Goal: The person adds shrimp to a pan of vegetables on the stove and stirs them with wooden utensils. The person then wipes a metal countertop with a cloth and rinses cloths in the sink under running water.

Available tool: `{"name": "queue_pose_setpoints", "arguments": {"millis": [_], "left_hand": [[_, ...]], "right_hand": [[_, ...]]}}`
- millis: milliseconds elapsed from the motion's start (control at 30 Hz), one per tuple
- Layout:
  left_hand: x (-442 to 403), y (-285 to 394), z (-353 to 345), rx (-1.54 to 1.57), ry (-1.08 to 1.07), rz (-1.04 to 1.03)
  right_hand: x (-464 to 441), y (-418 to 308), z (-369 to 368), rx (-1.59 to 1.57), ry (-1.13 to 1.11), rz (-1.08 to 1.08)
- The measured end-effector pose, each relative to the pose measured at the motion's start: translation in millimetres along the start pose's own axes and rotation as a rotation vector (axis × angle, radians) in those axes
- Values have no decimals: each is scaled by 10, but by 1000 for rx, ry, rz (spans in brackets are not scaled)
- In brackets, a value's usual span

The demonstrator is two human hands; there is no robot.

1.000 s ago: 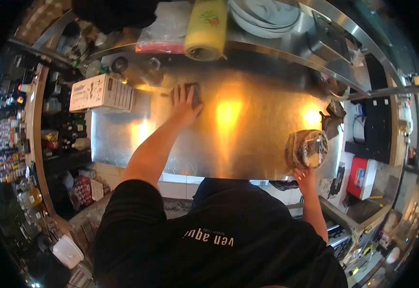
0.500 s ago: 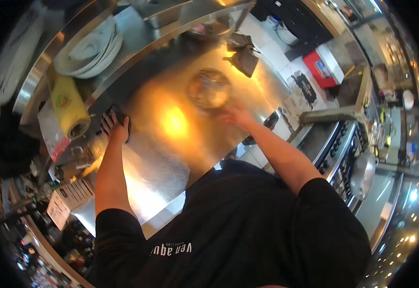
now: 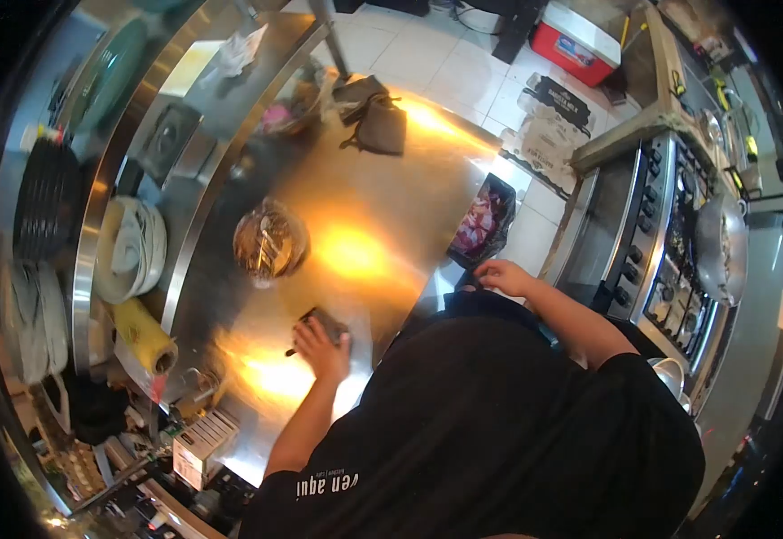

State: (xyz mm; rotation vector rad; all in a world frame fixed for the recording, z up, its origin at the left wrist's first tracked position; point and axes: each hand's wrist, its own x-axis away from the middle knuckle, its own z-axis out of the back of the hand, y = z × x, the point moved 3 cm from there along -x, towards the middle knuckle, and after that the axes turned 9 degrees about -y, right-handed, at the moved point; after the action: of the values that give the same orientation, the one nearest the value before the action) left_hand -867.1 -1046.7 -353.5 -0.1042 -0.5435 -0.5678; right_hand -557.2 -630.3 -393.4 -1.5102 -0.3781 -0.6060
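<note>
On the steel table (image 3: 400,202), my left hand (image 3: 321,349) presses down on a dark cloth (image 3: 333,325), its fingers spread over it. My right hand (image 3: 502,277) is at the table's front edge, close to my waist, with its fingers curled; what it may hold is too small to tell. Just beyond my right hand is a dark crate (image 3: 483,217) with reddish contents. A round container wrapped in clear plastic (image 3: 270,241) sits on the table beyond my left hand, touched by neither hand.
Dark cloths (image 3: 379,124) lie at the table's far end. A shelf on the left holds plates (image 3: 136,247) and a yellow roll (image 3: 145,337). A carton (image 3: 205,447) stands at lower left. A stove (image 3: 647,234) and a red cooler (image 3: 576,43) are on the right.
The view has turned to the right. The wrapped container now sits farther back from the front edge, away from my right hand, which has drawn back to my waist. My left hand has moved with the cloth.
</note>
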Motion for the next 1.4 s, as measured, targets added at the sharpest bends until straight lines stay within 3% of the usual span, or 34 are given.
{"name": "queue_pose_setpoints", "arguments": {"millis": [67,133,233,400,633,833,1233,1400], "left_hand": [[-131,693,7,-57,-2,-153],[-237,1420,208,-78,-4,-257],[-531,2310,422,-90,20,-386],[-1218,3312,597,-95,173,-430],[-2185,4362,968,-106,146,-380],[-2694,4710,1259,-155,123,-377],[-2814,4820,1486,-202,66,-408],[-2832,4820,1508,-185,70,-374]], "right_hand": [[244,356,296,113,115,-37],[432,690,572,168,230,-308],[551,1019,862,164,194,-414],[539,1284,1131,262,229,-308],[614,1227,1245,237,141,-259],[778,1261,1513,238,188,-325],[1055,1315,2135,51,449,-307],[952,1339,2448,200,311,-411]]}}
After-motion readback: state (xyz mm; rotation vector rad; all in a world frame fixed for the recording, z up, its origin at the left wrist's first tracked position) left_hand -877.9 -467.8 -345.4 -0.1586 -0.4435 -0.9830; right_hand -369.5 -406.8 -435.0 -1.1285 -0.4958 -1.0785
